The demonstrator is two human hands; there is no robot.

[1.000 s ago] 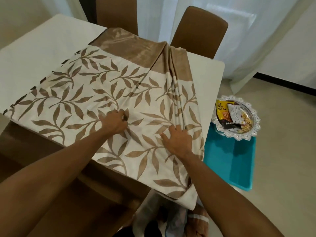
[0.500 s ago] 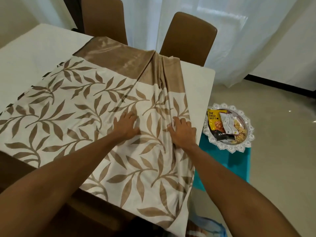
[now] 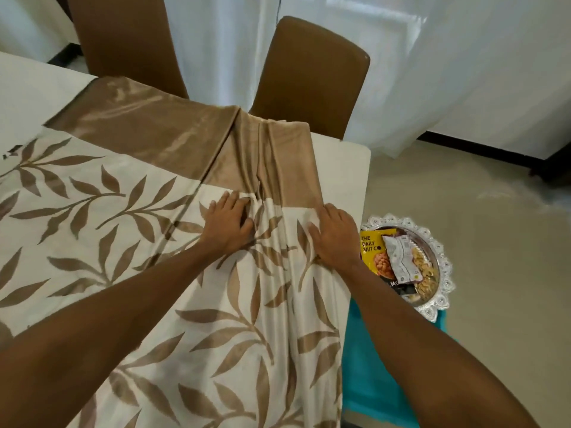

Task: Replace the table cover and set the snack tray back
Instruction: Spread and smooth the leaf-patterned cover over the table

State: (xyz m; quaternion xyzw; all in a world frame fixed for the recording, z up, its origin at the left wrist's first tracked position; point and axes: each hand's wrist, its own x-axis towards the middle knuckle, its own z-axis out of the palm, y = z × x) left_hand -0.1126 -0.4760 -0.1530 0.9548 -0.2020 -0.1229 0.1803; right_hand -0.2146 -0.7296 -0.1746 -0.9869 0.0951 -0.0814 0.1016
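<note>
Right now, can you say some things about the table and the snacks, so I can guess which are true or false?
1. The left hand and the right hand both rest on the leafy cloth. True.
2. The snack tray sits on the table. False: it sits on a teal stand beside the table.
3. The leafy cloth covers the whole table. False: bare white tabletop shows at the far right corner.
4. Two brown chairs stand at the far side. True.
</note>
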